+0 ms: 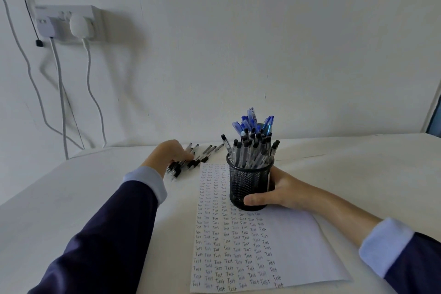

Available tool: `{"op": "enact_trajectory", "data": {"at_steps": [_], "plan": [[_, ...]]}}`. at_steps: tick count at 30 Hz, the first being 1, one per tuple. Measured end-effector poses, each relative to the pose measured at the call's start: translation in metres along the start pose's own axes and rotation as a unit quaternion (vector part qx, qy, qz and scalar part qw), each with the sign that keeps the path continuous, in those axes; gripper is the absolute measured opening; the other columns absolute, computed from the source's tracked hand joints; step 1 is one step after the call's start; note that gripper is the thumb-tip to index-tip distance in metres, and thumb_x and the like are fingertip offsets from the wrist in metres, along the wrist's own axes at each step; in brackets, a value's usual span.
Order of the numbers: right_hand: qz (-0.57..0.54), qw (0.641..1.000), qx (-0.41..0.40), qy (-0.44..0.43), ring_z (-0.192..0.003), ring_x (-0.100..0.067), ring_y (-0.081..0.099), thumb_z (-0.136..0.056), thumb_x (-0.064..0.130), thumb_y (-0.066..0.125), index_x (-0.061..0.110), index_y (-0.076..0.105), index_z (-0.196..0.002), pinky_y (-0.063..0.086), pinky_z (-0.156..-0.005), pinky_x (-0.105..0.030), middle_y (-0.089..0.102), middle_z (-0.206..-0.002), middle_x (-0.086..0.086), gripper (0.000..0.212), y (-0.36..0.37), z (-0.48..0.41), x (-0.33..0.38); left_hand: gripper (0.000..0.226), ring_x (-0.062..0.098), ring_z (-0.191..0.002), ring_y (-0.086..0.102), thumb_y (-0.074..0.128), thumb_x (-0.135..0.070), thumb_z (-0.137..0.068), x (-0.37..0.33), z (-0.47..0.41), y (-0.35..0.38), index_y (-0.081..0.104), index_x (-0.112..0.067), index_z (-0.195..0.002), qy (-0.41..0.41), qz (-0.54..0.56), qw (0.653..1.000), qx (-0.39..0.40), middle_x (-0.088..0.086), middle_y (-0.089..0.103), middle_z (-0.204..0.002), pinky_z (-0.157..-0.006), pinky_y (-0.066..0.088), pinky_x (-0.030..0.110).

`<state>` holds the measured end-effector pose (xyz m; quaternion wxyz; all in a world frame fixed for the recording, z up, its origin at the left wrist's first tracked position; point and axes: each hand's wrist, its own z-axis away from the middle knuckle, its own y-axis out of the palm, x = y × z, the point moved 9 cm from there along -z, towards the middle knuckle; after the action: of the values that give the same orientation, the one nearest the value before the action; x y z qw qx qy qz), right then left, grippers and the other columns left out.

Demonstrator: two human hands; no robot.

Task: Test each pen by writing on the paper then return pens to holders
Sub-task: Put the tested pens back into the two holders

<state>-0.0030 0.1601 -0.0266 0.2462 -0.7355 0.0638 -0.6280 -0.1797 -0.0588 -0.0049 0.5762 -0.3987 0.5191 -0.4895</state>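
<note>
Now, left hand [171,151]: on my loose pens [198,161], grip unclear.
Right hand [279,194]: I clasp the mesh holder [248,184], standing on paper [298,246].

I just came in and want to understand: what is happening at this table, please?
A person is testing pens. The right hand grips a black mesh holder full of black-capped pens, standing on the paper. The left hand rests on loose black pens lying on the table beside the paper; whether it grips one is unclear. The paper is largely covered with the word "Test". Behind the holder stand blue pens.
</note>
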Motion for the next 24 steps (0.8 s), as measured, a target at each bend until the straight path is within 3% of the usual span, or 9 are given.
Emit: {"op": "enact_trajectory", "data": {"at_steps": [6, 9, 12, 14, 16, 18, 20, 22, 24], "plan": [[0.001, 1.000, 0.003, -0.006, -0.110, -0.003, 0.064, -0.074, 0.018, 0.083, 0.030, 0.051, -0.123, 0.051, -0.093, -0.022, 0.070, -0.115, 0.013, 0.060, 0.000, 0.000, 0.002, 0.057, 0.029, -0.124, 0.049, 0.042, -0.039, -0.102, -0.018, 0.006, -0.004, 0.040, 0.003, -0.139, 0.022, -0.010, 0.999, -0.029, 0.015, 0.044, -0.143, -0.100, 0.039, 0.032], [-0.001, 1.000, 0.002, -0.010, -0.111, -0.003, 0.063, -0.071, 0.022, 0.084, 0.031, 0.050, -0.123, 0.050, -0.094, -0.023, 0.070, -0.116, 0.012, 0.063, 0.000, 0.000, 0.003, 0.050, 0.027, -0.106, 0.050, 0.050, -0.030, -0.098, -0.012, 0.007, -0.005, 0.042, 0.003, -0.134, 0.037, 0.022, 0.998, -0.041, 0.016, 0.050, -0.132, -0.090, 0.041, 0.032], [-0.002, 1.000, 0.007, -0.012, -0.112, -0.005, 0.063, -0.067, 0.029, 0.084, 0.030, 0.050, -0.125, 0.050, -0.096, -0.025, 0.069, -0.117, 0.012, 0.068, 0.001, 0.000, 0.003, 0.043, 0.026, -0.096, 0.055, 0.059, -0.022, -0.093, 0.004, 0.006, -0.008, 0.046, 0.006, -0.123, 0.033, 0.121, 0.991, -0.057, 0.012, 0.054, -0.107, -0.077, 0.043, 0.029], [-0.003, 1.000, 0.006, -0.014, -0.113, -0.005, 0.063, -0.066, 0.030, 0.084, 0.029, 0.050, -0.125, 0.050, -0.097, -0.026, 0.069, -0.117, 0.012, 0.069, 0.002, -0.001, 0.003, 0.035, 0.023, -0.081, 0.061, 0.062, -0.012, -0.091, 0.015, 0.001, -0.018, 0.051, 0.010, -0.116, 0.041, 0.260, 0.960, -0.093, 0.011, 0.060, -0.089, -0.070, 0.051, 0.031], [-0.006, 1.000, 0.006, -0.016, -0.113, -0.006, 0.063, -0.067, 0.029, 0.084, 0.027, 0.050, -0.126, 0.050, -0.097, -0.027, 0.070, -0.117, 0.011, 0.068, 0.002, -0.001, 0.003, 0.026, 0.023, -0.072, 0.065, 0.059, -0.008, -0.091, 0.024, 0.008, -0.041, 0.050, 0.006, -0.111, 0.060, 0.375, 0.907, -0.185, 0.013, 0.064, -0.084, -0.062, 0.054, 0.031], [-0.006, 1.000, 0.010, -0.015, -0.114, -0.009, 0.063, -0.069, 0.028, 0.086, 0.024, 0.049, -0.129, 0.050, -0.099, -0.030, 0.069, -0.120, 0.008, 0.071, 0.002, -0.002, 0.001, 0.017, 0.025, -0.069, 0.064, 0.055, -0.010, -0.092, 0.030, 0.026, -0.066, 0.045, 0.000, -0.103, 0.106, 0.392, 0.859, -0.312, 0.015, 0.064, -0.084, -0.054, 0.047, 0.028], [-0.004, 1.000, 0.010, -0.012, -0.115, -0.009, 0.063, -0.070, 0.027, 0.087, 0.023, 0.048, -0.132, 0.050, -0.100, -0.031, 0.069, -0.121, 0.008, 0.073, 0.001, -0.002, -0.001, 0.017, 0.029, -0.068, 0.061, 0.055, -0.011, -0.092, 0.032, 0.041, -0.072, 0.042, -0.004, -0.100, 0.150, 0.400, 0.822, -0.377, 0.019, 0.062, -0.083, -0.053, 0.045, 0.033], [-0.001, 1.000, 0.011, -0.016, -0.115, -0.009, 0.063, -0.072, 0.024, 0.086, 0.022, 0.048, -0.132, 0.050, -0.100, -0.031, 0.069, -0.121, 0.007, 0.071, 0.002, -0.003, -0.001, 0.021, 0.036, -0.072, 0.061, 0.057, -0.014, -0.091, 0.040, 0.036, -0.056, 0.040, -0.005, -0.099, 0.135, 0.419, 0.820, -0.367, 0.024, 0.062, -0.087, -0.058, 0.049, 0.042], [-0.002, 1.000, 0.010, -0.019, -0.115, -0.010, 0.063, -0.073, 0.021, 0.085, 0.021, 0.048, -0.131, 0.050, -0.099, -0.032, 0.069, -0.120, 0.006, 0.069, 0.002, -0.003, 0.000, 0.024, 0.033, -0.074, 0.059, 0.061, -0.017, -0.089, 0.047, 0.020, -0.029, 0.044, -0.003, -0.099, 0.090, 0.439, 0.839, -0.310, 0.024, 0.062, -0.091, -0.060, 0.047, 0.040]]}}
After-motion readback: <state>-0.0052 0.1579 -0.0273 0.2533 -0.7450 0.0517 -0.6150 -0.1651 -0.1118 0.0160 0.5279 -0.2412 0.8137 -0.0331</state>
